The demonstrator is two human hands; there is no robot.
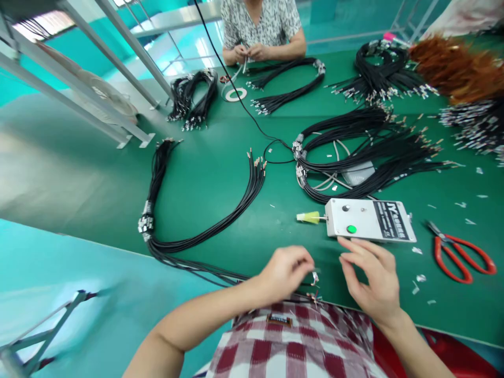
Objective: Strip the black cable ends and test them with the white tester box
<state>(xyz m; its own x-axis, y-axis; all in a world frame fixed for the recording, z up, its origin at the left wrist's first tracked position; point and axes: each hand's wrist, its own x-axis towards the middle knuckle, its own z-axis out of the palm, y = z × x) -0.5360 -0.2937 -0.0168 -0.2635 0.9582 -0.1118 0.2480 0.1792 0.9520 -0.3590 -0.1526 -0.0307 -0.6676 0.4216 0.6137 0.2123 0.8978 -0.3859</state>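
Head view: The left hand [285, 270] is at the near edge of the green counter [275, 210], fingers narrow, pinching a black cable end [317, 270]. Finer detail at the fingertips is blurred. The cable bundle [189, 244], bound with silvery wrap, lies to the left; one branch curves over the counter, another runs beneath the left forearm. The right hand [372, 278] is raised palm inward, fingers wide, thumb apart, just below a white control box [354, 218] with a green button; contact with the box cannot be determined. Red-handled pliers [443, 239] lie right of the box. Beyond the box rest further black bundles [338, 168]. Across the counter, a person [258, 31] in a patterned top works with both hands, near a white ring [236, 95].
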